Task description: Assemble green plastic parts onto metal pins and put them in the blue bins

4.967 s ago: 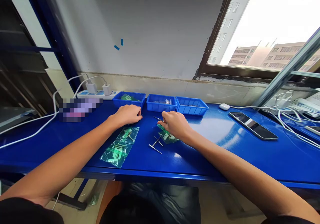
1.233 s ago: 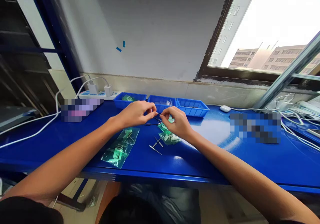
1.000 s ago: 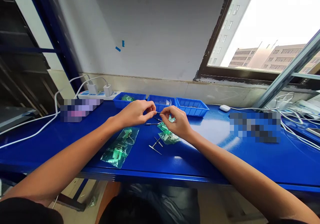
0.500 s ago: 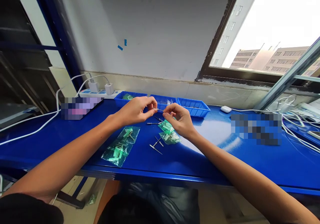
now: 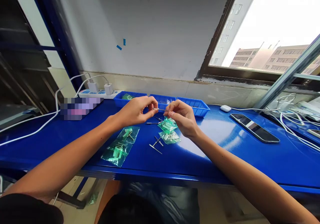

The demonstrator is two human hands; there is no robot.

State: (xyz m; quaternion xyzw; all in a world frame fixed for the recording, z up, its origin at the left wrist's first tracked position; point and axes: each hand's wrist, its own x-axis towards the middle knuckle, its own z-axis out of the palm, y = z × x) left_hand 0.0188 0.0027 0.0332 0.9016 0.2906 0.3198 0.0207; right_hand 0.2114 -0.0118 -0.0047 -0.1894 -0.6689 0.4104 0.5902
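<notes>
My left hand and my right hand face each other above the blue table. A thin metal pin runs between their fingertips. The left thumb and fingers pinch its left end, and the right fingertips are closed around its right end. Loose metal pins with thicker sections lie crossed on the table below, and another pin rests under the hands. Clear bags of green and pale pieces sit just below the right hand. More bags of green pieces and metal parts lie near the left forearm.
Three blue bins stand along the wall: a left bin, a middle one partly behind the hands, and a right bin. A power strip with white cables is at back left. A phone and a white earbud case lie right.
My right hand has moved slightly right, away from the left hand, so more of the pin shows between them. The left hand stays nearly still.
</notes>
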